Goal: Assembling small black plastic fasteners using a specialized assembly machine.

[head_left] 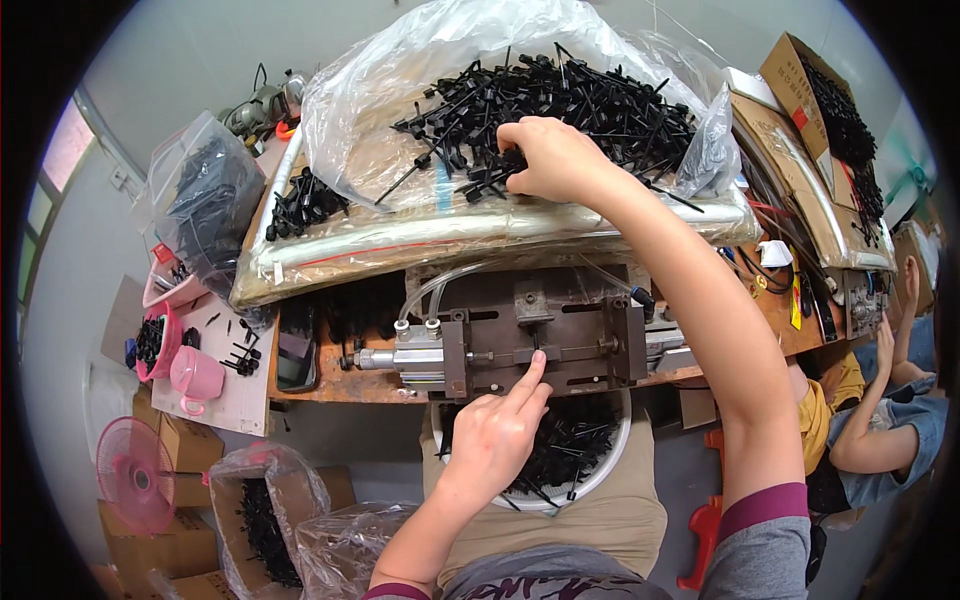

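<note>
At the far left, a pink fan (135, 475) stands on the floor beside cardboard boxes (185, 440), and a pink mug (196, 377) sits on a pale board (235, 395) with a few loose black parts. Above it, a clear bag of black parts (205, 200) leans against the tabletop (330, 385). Below, an open box lined with plastic (262, 510) holds more black pieces.

Nearer the middle, the left hand (497, 430) rises from the lower edge, its index finger stretched out and its tip touching the slot of a metal press fixture (530, 335) on the tabletop; the other fingers (480, 420) are curled loosely and grip nothing that can be seen. A pneumatic cylinder (415, 355) with clear hoses joins the fixture on its left side. Just under the hand, a white bowl (612, 455) of black parts rests on the person's lap.

Beyond the fixture, a long tray (300, 265) lined with a clear plastic sheet carries a heap of black plastic stemmed parts (590, 95). The right hand (552, 158) reaches across onto the near edge of this heap, fingers (518, 150) bent down and closed into the parts; which piece they pinch cannot be told.

To the right, an open cardboard box (790, 70) of black parts stands tilted, and at the far right edge another person (885, 420) in blue sits near the bench.
</note>
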Tool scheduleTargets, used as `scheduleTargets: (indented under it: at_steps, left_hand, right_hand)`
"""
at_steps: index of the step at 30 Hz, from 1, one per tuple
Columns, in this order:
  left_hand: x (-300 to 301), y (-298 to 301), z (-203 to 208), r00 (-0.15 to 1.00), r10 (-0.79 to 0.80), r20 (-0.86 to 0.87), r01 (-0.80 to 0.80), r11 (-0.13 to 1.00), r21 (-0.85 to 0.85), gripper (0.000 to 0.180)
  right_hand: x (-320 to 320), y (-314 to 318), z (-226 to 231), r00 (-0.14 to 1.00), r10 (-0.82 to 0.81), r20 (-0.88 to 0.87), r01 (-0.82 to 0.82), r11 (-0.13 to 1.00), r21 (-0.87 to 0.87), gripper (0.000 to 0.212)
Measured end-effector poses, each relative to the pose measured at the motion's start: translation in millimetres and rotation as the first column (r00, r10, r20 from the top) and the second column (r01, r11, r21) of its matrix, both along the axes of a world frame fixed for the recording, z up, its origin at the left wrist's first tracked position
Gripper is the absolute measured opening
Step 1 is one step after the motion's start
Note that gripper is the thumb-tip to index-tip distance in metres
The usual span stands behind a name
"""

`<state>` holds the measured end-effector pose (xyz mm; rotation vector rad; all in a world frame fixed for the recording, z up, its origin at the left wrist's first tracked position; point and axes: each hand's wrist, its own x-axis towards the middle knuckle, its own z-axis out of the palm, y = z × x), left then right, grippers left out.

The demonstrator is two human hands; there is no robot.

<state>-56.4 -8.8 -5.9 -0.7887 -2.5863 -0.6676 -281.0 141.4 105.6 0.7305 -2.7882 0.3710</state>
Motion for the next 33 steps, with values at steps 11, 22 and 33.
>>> scheduleTargets:
  at_steps: [11,22,33]
  left_hand:
    - [3,-4,2,0.999,-0.03,0.025,0.028,0.998,0.054,0.024]
    - [35,-10,19,0.953,-0.252,0.17,0.219,0.956,0.194,0.021]
    - [51,-14,-9,0.918,-0.307,0.251,0.256,0.942,0.215,0.021]
  right_hand:
    - [0,39,22,0.993,-0.115,0.015,0.109,0.889,-0.445,0.027]
    - [5,57,26,0.92,0.055,0.388,0.294,0.556,-0.777,0.03]
    - [3,68,21,0.897,0.077,0.435,0.344,0.494,-0.798,0.032]
